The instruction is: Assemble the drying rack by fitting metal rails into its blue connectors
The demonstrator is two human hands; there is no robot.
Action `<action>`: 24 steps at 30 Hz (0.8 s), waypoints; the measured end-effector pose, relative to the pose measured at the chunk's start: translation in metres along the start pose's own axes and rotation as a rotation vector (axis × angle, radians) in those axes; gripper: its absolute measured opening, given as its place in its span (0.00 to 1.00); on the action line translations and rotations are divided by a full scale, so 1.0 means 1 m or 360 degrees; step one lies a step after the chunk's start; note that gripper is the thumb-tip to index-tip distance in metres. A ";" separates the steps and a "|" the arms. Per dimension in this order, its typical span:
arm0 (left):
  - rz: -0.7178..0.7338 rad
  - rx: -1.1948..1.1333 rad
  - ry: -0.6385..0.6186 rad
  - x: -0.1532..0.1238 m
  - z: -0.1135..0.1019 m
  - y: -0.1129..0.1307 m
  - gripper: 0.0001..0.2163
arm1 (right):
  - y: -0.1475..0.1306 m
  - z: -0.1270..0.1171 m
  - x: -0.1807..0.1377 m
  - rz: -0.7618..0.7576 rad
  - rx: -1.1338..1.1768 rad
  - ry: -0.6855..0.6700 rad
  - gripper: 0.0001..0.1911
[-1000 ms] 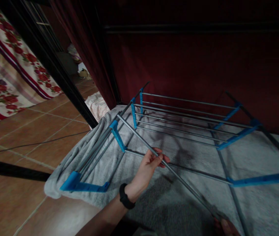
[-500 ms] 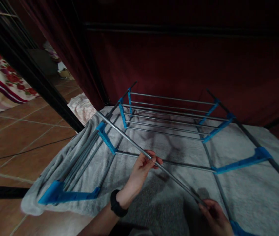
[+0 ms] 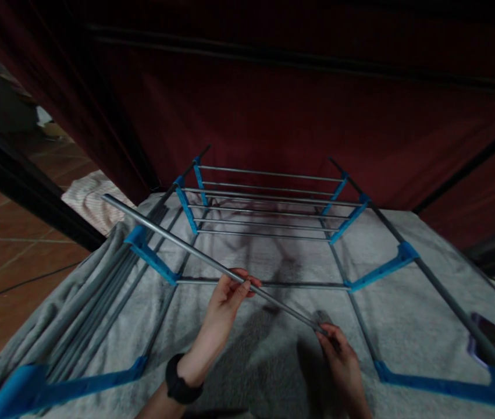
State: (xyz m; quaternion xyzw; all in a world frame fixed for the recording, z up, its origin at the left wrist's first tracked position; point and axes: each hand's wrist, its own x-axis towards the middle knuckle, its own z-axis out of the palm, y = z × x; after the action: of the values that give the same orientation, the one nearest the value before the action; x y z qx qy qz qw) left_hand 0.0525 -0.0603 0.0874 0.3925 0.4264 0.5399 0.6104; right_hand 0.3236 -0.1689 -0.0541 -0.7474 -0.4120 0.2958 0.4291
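Note:
A long grey metal rod [image 3: 173, 240] slants from the upper left down to the lower right. My left hand [image 3: 225, 299] pinches it near its middle; a black band sits on that wrist. My right hand [image 3: 338, 358] closes round the rod's lower end. Under the rod lies a folding drying rack [image 3: 273, 201] of grey bars with blue plastic brackets, spread flat on a grey blanket [image 3: 404, 314]. A blue bracket [image 3: 149, 256] of the rack sits just below the rod, left of my left hand.
A dark red cloth wall [image 3: 273, 99] closes off the back. Brown tiled floor [image 3: 7, 256] lies to the left, with a pale cloth [image 3: 88, 201] on it. A dark phone-like slab [image 3: 494, 343] rests on the blanket at the right.
The view has swung to the right, so the rack sits centred. My right hand has come fully into view at the rod's lower end. Both hands keep their hold on the rod.

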 end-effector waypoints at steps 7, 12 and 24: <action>-0.0011 0.0050 -0.0137 -0.004 0.016 -0.020 0.11 | 0.004 0.007 0.001 0.0038 0.0058 0.0016 0.21; -0.0004 0.0179 -0.0219 -0.009 0.020 -0.032 0.11 | 0.004 0.018 0.001 0.0036 0.0126 0.0064 0.20; -0.0001 -0.0030 -0.0049 0.001 0.020 -0.015 0.16 | 0.030 -0.001 0.007 -0.0151 -0.0098 0.0221 0.24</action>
State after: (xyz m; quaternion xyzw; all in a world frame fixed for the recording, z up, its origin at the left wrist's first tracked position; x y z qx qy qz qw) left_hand 0.0758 -0.0609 0.0797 0.3948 0.4119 0.5376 0.6208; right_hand 0.3389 -0.1719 -0.0804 -0.7586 -0.4253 0.2098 0.4469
